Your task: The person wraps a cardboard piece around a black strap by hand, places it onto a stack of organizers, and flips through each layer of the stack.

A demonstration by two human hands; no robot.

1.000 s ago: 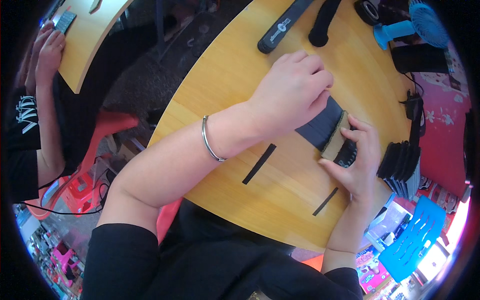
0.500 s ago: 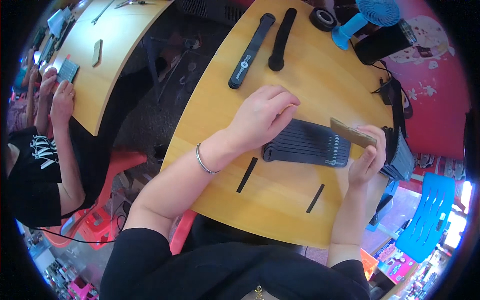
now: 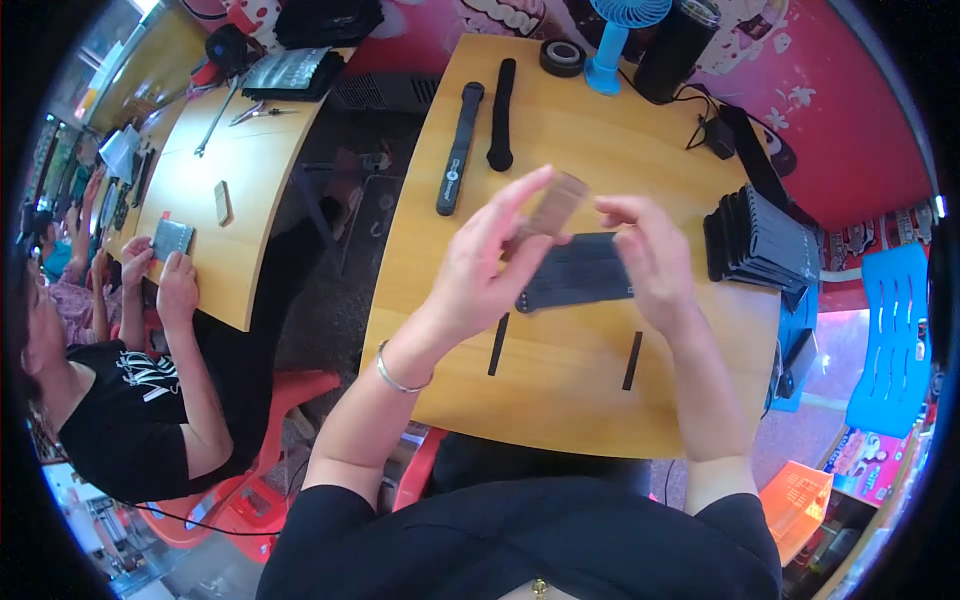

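My left hand holds a flat brown piece, which looks like cardboard and is blurred, between thumb and fingers above the table. Facing it from the right is my right hand, its fingers curved and apart with nothing visible in them. Below both hands lies a row of folded black straps, partly covered by them. Two thin black strips lie apart nearer to me, a left strip and a right strip.
Farther off on the table lie a grey-black strap, a black strap, a tape roll, a blue fan and a black bottle. Stacked black packs stand right. A co-worker sits left at another table.
The brown piece has passed from my right hand to my left. My right hand has moved in over the straps and its fingers have come apart. The whole view has shifted.
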